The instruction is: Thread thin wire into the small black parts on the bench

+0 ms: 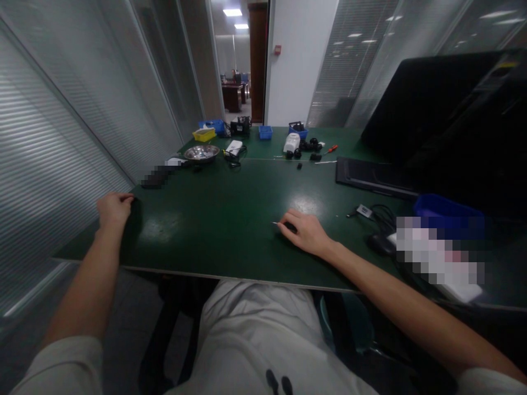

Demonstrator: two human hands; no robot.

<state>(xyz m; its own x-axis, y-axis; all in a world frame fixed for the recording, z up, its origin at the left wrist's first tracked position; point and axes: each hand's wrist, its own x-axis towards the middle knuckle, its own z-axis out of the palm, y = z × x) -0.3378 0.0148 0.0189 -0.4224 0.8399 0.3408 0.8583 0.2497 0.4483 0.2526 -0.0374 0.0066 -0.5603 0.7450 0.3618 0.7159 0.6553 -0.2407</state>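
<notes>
Thin, pale, needle-like piece point(274, 223): sat clamped in right hand point(307, 233), above dark-green bench point(214, 219); called for light, steady pinching. Left hand point(112, 212): looked pinched together, could not tell on what.

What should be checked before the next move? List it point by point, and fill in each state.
1. Right hand has its thin pale item pinched: ok, the tip shows at the fingertips.
2. Left hand holds something: cannot tell, its pinched fingers are too dark and small.
3. Metal bowl apart from both hands: ok, it sits farther back on the green table.
4. Orange-handled screwdriver apart from both hands: ok, it lies toward the far side.
5. Cable near the mouse tidied: not ok, it lies in loose loops.
</notes>
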